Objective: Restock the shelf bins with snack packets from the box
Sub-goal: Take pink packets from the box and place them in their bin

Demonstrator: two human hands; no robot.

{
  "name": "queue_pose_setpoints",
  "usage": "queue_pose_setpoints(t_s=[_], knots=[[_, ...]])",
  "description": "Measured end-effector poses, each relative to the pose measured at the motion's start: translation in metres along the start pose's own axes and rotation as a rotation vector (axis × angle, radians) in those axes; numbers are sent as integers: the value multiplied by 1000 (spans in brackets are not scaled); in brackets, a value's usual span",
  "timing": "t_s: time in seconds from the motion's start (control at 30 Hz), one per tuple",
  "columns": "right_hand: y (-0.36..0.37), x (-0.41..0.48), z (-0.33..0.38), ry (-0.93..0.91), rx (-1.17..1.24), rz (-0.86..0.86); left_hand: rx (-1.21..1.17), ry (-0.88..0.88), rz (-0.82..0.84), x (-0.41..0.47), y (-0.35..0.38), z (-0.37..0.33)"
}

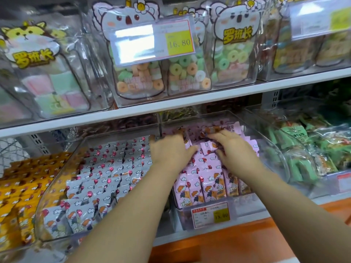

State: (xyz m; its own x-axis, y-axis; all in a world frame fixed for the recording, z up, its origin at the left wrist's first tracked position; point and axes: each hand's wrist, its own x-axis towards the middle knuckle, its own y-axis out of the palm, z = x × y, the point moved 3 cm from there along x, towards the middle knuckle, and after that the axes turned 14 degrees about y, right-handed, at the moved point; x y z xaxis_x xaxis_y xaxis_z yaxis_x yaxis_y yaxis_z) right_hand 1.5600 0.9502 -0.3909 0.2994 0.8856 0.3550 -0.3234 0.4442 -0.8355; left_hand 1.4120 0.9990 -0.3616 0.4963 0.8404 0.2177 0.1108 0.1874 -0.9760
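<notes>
Reaching into the lower shelf with both arms, so here's how it sits. Both hands are down in the clear bin (276,149) in the middle, right on top of the pink snack packets (205,173) that fill it. The left hand (169,150) lies palm down with its fingers spread out flat, just pressing on the packets near the bin's left side, not gripping anything. The right hand (234,150) is just beside it, also on the pile, fingers bent a little over the packets at the back. Honestly can't tell if it's actually pinching one or just resting there, it's a bit blurry. One pink packet sticks up between the two thumbs.

The packets at the front of that bin stand in neat upright rows behind a price tag (210,215) clipped to the front wall.

Neighbours: a bin of white packets (106,168) just to the left, yellow packets (19,183) further left, green packets (296,164) on the right. The upper shelf (190,103) carries koala bags of ring candy (178,73) with a 16.80 label (152,40).
</notes>
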Motion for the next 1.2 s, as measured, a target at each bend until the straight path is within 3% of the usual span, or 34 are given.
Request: queue_pose_setpoints(t_s=[0.13, 0.23, 0.37, 0.5, 0.63, 0.87, 0.97, 1.07, 1.13, 1.2], knots=[[-20, -7, 3, -90, 190, -137, -125, -31, -106, -3, -5, 3], [-38, -15, 5, -123, 387, -221, -325, 7, -279, -16, -10, 14], [-57, -29, 7, -33, 654, -241, -672, 228, -392, -44, -19, 10], [-66, -39, 0, 88, 626, -180, -834, 317, -420, -62, -27, -2], [-68, -41, -10, 132, 363, -71, -829, 409, -359, -62, -34, -17], [-58, -41, -28, 228, 182, 114, -871, 406, -227, -51, -21, -30], [-44, -42, -29, 247, 230, 286, -700, 446, -58, -50, -4, -36], [-28, -43, -32, 157, 66, 506, -402, 506, 74, -50, 16, -40], [-27, -42, -34, 137, 87, 563, -239, 533, 77, -50, 19, -41], [-34, -39, -36, 155, 145, 519, -318, 473, 44, -46, 13, -39]])
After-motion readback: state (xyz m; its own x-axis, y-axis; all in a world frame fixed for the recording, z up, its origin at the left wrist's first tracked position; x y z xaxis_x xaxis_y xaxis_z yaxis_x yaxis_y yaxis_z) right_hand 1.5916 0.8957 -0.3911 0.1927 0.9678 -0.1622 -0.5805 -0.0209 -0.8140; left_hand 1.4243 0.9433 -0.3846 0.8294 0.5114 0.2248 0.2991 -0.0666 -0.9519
